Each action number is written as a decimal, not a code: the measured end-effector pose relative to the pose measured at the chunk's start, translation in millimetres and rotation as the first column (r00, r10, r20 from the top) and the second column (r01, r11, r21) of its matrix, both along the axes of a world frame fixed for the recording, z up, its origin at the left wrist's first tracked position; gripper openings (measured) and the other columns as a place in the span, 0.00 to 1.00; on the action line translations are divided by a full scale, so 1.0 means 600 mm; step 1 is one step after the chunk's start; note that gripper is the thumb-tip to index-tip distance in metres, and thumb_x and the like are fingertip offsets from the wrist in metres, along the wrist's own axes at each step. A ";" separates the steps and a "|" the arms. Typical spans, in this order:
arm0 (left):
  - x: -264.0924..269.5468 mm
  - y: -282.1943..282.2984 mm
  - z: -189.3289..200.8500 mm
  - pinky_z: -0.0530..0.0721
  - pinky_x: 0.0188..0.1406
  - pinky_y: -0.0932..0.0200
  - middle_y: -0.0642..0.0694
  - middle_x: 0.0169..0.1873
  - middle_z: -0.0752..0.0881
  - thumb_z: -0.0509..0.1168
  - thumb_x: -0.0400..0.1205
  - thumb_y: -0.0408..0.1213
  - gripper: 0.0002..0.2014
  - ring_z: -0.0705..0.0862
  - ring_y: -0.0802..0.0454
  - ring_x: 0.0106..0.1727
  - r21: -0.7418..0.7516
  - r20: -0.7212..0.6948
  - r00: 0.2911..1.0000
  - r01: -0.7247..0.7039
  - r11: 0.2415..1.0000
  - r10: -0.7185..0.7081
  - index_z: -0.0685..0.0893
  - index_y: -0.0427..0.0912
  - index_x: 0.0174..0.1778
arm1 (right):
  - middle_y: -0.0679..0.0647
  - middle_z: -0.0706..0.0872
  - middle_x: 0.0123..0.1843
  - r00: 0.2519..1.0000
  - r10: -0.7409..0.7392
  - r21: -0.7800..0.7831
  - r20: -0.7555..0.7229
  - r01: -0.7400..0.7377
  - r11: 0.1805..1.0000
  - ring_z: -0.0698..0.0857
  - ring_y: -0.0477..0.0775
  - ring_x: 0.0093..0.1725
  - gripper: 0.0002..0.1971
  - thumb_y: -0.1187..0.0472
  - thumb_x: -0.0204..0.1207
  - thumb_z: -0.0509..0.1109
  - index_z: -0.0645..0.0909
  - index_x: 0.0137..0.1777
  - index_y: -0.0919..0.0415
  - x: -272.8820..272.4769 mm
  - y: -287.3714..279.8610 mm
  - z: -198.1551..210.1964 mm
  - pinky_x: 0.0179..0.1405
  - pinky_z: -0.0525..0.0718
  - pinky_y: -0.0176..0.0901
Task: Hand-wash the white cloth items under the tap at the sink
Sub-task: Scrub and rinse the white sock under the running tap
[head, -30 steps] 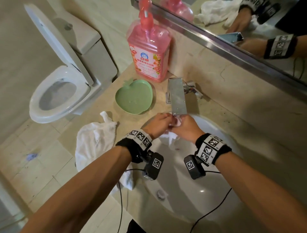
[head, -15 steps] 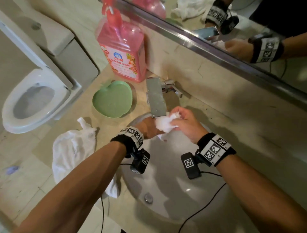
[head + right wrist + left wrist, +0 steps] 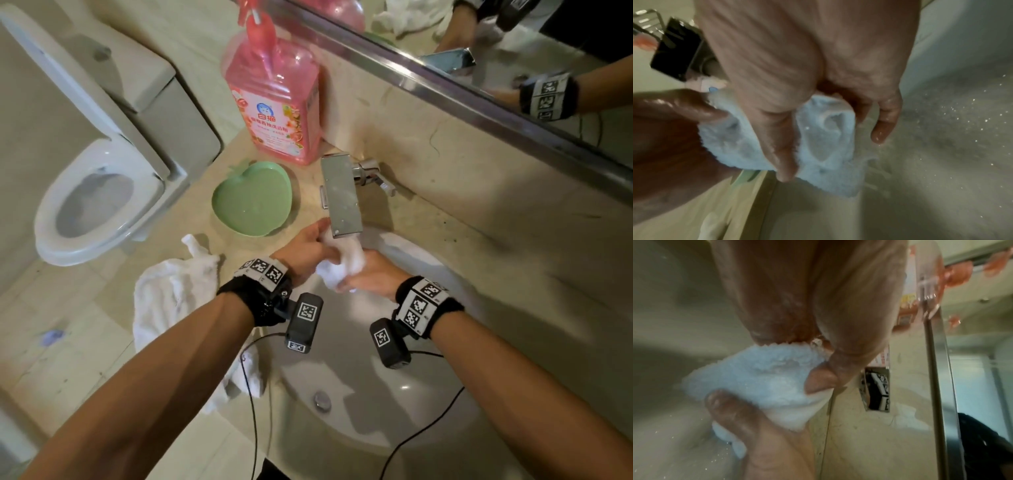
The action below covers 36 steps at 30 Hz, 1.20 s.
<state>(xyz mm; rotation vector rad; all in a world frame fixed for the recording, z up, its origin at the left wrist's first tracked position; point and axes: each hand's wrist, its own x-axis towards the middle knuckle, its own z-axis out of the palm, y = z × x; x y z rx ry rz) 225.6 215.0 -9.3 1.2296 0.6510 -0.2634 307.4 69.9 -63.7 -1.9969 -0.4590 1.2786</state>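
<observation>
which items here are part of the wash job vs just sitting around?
In the job:
- small white cloth, held by left hand and right hand
- tap
- sink
- white towel on the counter, likely next

Lying about:
- pink soap bottle
- green apple-shaped dish
- toilet

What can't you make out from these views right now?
- Water flow: head view, the tap spout's underside is hidden by its own flat top.
- Left hand fingertips: head view, tucked under the spout and the white cloth.
- Bottle label's small text: too small.
- Dirt left on the cloth: both wrist views blurred.
</observation>
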 end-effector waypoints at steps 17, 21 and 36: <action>0.005 0.016 -0.022 0.81 0.66 0.47 0.39 0.75 0.63 0.82 0.64 0.41 0.48 0.76 0.37 0.68 0.736 -0.383 0.714 0.619 0.274 -0.585 0.67 0.42 0.80 | 0.50 0.82 0.62 0.979 0.119 -0.071 0.162 -0.109 0.992 0.83 0.56 0.63 0.39 0.63 0.67 0.80 0.68 0.78 0.53 0.019 0.003 0.015 0.60 0.83 0.49; 0.030 0.006 -0.023 0.85 0.54 0.51 0.36 0.69 0.75 0.80 0.70 0.44 0.35 0.84 0.38 0.58 0.745 -0.584 0.598 0.664 -0.070 -0.549 0.77 0.38 0.71 | 0.46 0.87 0.57 0.994 0.074 -0.042 0.077 -0.071 0.997 0.87 0.44 0.55 0.31 0.50 0.65 0.83 0.75 0.67 0.51 0.024 -0.009 0.026 0.52 0.86 0.41; 0.027 0.010 -0.025 0.74 0.33 0.55 0.40 0.42 0.85 0.67 0.76 0.30 0.15 0.83 0.39 0.39 0.851 -0.398 0.738 0.518 0.080 -0.545 0.81 0.38 0.59 | 0.58 0.87 0.57 0.984 -0.043 -0.014 -0.171 0.041 0.999 0.91 0.63 0.53 0.33 0.73 0.63 0.83 0.77 0.66 0.56 0.033 -0.004 0.034 0.44 0.93 0.58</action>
